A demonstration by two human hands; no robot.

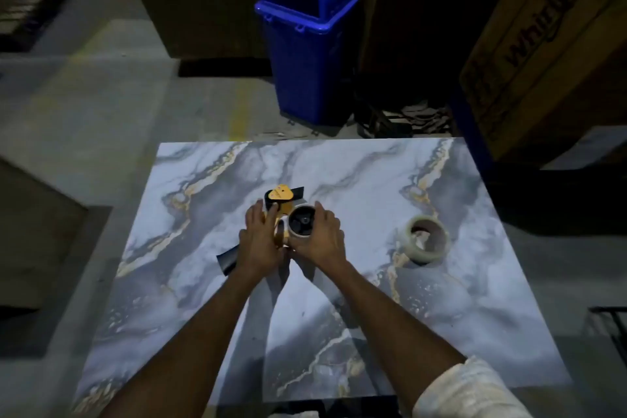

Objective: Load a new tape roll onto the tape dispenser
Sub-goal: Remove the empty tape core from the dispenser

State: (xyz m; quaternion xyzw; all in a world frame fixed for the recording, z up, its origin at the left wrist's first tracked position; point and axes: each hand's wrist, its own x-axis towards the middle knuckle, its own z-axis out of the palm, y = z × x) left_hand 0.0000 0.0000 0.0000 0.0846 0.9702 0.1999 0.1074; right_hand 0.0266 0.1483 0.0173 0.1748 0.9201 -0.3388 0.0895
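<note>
A yellow and black tape dispenser [280, 196] lies on the marble-patterned table [339, 299], near its middle. My left hand [258, 241] grips the dispenser's body, and its black handle [226, 260] sticks out to the left below my wrist. My right hand [322, 236] wraps around a pale ring [301, 221] seated on the dispenser's black hub; the ring looks like a tape core or roll. A roll of clear tape [424, 244] with a brown core lies alone on the table, to the right of my hands.
A blue plastic bin [305, 44] with a swing lid stands on the floor beyond the table's far edge. A large cardboard box [549, 44] rises at the far right. The surroundings are dim.
</note>
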